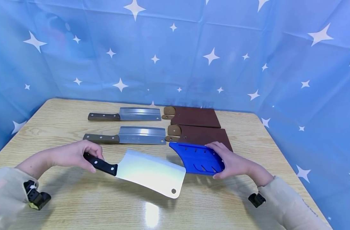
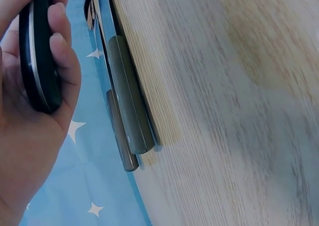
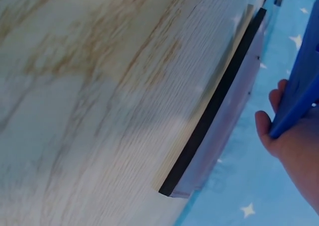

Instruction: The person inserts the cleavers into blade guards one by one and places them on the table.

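My left hand (image 1: pixel 74 155) grips the black riveted handle of a cleaver (image 1: pixel 152 174), its bright broad blade pointing right and tilted down toward the tip, with a hole near the end corner. In the left wrist view, fingers curl round that black handle (image 2: pixel 41 56). My right hand (image 1: pixel 233 161) holds a blue plastic blade cover (image 1: pixel 199 158) by its right end, thumb below and fingers over the top. Slots pierce the cover's face. In the head view the blade's upper right corner comes right at the cover's left edge. The right wrist view shows the blue cover (image 3: pixel 299 86) in the fingers.
Behind lie two more cleavers, one with a dark brown handle (image 1: pixel 104 116), one with a grey-green handle (image 1: pixel 101 138). Right of them lie two brown leather sheaths (image 1: pixel 196 117) (image 1: pixel 206 135) with tan straps. A blue starred cloth (image 1: pixel 175 57) hangs behind the wooden table (image 1: pixel 106 204).
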Available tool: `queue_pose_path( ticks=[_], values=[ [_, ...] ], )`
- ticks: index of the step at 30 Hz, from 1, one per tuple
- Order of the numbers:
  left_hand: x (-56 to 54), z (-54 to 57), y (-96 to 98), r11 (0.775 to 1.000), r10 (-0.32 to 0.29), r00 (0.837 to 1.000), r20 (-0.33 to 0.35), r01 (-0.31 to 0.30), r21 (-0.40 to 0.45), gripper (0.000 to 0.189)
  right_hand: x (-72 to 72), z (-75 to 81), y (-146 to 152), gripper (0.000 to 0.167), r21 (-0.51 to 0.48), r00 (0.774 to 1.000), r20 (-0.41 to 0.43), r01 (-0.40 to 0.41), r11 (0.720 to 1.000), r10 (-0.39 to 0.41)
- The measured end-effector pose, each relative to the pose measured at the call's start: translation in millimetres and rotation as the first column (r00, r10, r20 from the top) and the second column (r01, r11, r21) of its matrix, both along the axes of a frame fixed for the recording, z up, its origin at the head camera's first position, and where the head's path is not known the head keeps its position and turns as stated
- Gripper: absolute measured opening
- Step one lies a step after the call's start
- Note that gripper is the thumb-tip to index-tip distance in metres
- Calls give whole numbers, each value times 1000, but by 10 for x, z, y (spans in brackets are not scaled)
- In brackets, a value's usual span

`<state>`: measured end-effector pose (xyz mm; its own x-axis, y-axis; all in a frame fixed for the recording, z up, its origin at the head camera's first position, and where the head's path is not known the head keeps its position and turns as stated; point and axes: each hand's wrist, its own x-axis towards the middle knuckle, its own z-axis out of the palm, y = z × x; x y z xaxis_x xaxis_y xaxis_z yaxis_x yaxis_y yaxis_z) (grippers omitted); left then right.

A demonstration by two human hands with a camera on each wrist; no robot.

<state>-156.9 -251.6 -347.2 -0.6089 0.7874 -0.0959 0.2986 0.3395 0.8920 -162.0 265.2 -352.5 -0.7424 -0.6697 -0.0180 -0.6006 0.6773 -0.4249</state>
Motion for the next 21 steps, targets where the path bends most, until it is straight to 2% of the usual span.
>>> queue_pose_path(
  ticks=[7, 12, 21],
  values=[
    [-3, -57, 52, 999, 35, 997, -62, -35, 1, 15, 12, -11, -17, 97, 31, 997, -71, -20, 999, 22],
    [-4, -111, 69, 997, 80, 992, -101, -78, 27, 15, 55, -12, -21, 99, 43, 997, -74, -11, 999, 15],
    [-19, -143, 45, 989, 144, 980, -138, -138, 52, 16, 109, 10, -116, 102, 60, 995, -100, -22, 998, 28]
  ],
)
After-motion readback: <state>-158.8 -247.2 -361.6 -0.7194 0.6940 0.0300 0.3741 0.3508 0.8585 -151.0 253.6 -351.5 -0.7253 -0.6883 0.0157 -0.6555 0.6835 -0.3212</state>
